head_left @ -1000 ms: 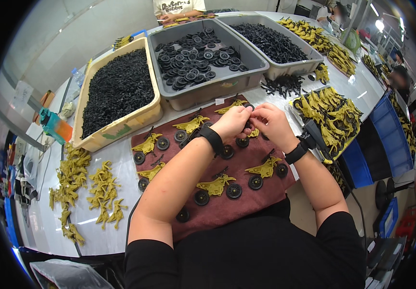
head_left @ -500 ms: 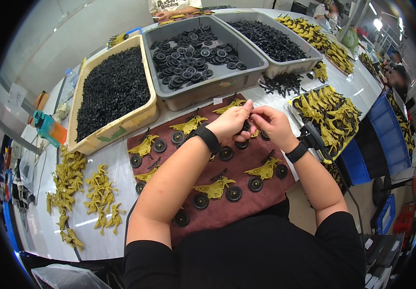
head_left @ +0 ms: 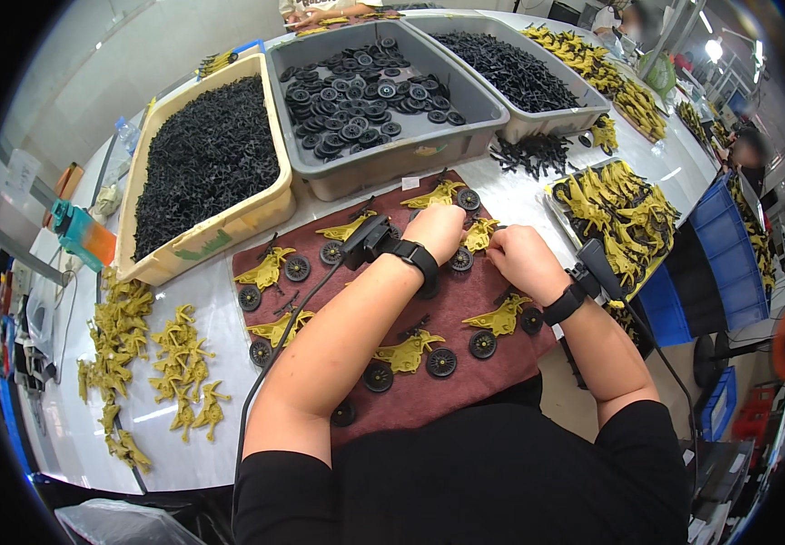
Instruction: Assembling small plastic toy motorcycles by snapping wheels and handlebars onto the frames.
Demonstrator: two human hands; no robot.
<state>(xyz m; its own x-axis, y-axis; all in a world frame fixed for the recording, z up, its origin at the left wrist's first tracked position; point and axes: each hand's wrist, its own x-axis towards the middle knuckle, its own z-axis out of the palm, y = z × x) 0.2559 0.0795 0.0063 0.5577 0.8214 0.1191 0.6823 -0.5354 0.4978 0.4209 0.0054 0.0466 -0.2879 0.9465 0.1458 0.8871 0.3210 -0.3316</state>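
Note:
On the brown cloth mat (head_left: 356, 313) lie rows of yellow toy motorcycle bodies, each with black spoked wheels and a thin black piece beside it. My left hand (head_left: 439, 232) is curled down over the mat's far part, its fingertips mostly hidden. My right hand (head_left: 527, 258) is closed, fingertips bent down out of sight. Between the hands lies a yellow motorcycle body (head_left: 480, 234), with a black wheel (head_left: 461, 261) just below it. What either hand grips is hidden. Nearer me lie another yellow body (head_left: 408, 351) and a black wheel (head_left: 441, 362).
Beyond the mat stand a cream bin (head_left: 208, 252) of small black parts, a grey bin (head_left: 410, 163) of wheels and another grey bin (head_left: 556, 123). Loose yellow bodies (head_left: 183, 363) lie left; a full tray (head_left: 615, 218) stands right. Cables run from both wrist devices. A person sits opposite.
My hands, together before, have parted and lowered to the mat, the right one going slightly down and right. A yellow body now shows between them. My left wrist has turned, showing its black device.

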